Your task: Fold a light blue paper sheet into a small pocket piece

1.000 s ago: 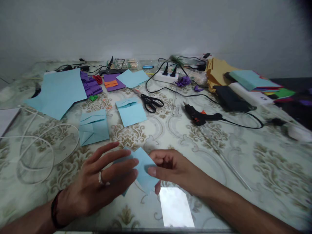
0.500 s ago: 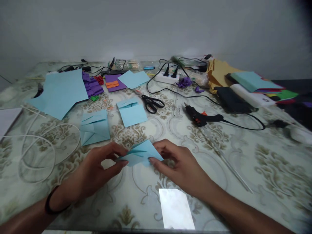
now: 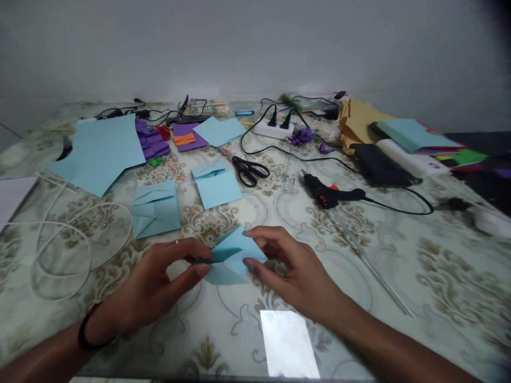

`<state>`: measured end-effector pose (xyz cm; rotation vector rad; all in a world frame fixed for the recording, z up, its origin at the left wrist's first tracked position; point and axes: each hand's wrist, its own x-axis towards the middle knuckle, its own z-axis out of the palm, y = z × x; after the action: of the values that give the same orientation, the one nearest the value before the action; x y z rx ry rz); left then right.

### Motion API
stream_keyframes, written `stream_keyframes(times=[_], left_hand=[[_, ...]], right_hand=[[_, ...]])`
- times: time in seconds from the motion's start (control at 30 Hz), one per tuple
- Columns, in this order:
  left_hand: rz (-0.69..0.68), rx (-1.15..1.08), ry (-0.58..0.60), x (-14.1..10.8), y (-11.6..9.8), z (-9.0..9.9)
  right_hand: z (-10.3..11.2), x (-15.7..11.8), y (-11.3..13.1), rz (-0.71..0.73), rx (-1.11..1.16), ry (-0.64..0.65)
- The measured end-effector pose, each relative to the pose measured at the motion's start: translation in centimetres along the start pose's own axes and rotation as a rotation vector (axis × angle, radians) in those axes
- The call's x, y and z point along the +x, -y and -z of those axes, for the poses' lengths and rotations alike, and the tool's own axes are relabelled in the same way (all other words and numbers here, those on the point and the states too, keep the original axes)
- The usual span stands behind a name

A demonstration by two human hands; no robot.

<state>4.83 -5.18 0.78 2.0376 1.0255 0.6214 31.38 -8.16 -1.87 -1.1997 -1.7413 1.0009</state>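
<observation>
Between my two hands is a piece of folded light blue paper (image 3: 235, 255), held just over the table with its flaps spread apart. My left hand (image 3: 167, 276) pinches its left end between thumb and fingers. My right hand (image 3: 285, 260) grips the right end, thumb in front and fingers behind. Beyond my left hand lies a folded blue paper packet (image 3: 156, 210) with creased flaps. A second folded blue paper (image 3: 217, 185), flatter and squarer, rests farther back next to black-handled scissors (image 3: 250, 171).
A black glue gun (image 3: 331, 194) lies at the right, its cord trailing right. A clear glue stick (image 3: 375, 271) is nearby. White cable (image 3: 83, 255) coils at the left. Farther back are a large blue sheet (image 3: 106, 149), a power strip (image 3: 273, 128) and brown paper (image 3: 361, 122).
The held blue paper has opened: its front flap now hangs lower and the inside shows. Both hands stay in nearly the same place and keep their grip.
</observation>
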Motion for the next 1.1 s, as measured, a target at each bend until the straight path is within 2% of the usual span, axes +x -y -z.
stream_keyframes(times=[0.17, 0.33, 0.47, 0.6, 0.77, 0.87, 0.97, 1.1], left_hand=[[0.108, -0.23, -0.052, -0.8, 1.1, 0.1], [0.129, -0.576, 0.09, -0.3, 1.5, 0.1], [0.066, -0.571, 0.182, 0.6, 0.8, 0.1], [0.023, -0.603, 0.152, 0.8, 0.8, -0.2], [0.059, -0.767, 0.17, 0.2, 1.4, -0.9], [0.045, -0.736, 0.145, 0.0, 1.4, -1.2], [-0.029, -0.673, 0.095, 0.0, 0.9, -1.0], [-0.157, -0.574, 0.045, 0.5, 0.1, -0.4]], right_hand=[[-0.1, 0.1, 0.0, -0.011, 0.067, -0.002], [-0.1, 0.1, 0.0, -0.026, 0.129, -0.025], [-0.1, 0.1, 0.0, -0.035, 0.141, -0.029], [-0.3, 0.0, -0.2, -0.031, 0.125, -0.004], [-0.5, -0.2, -0.3, -0.046, 0.077, -0.004], [-0.4, -0.2, -0.1, -0.037, 0.071, 0.003], [-0.4, -0.2, 0.1, 0.022, -0.025, 0.023], [-0.5, 0.0, 0.2, 0.18, -0.111, -0.014]])
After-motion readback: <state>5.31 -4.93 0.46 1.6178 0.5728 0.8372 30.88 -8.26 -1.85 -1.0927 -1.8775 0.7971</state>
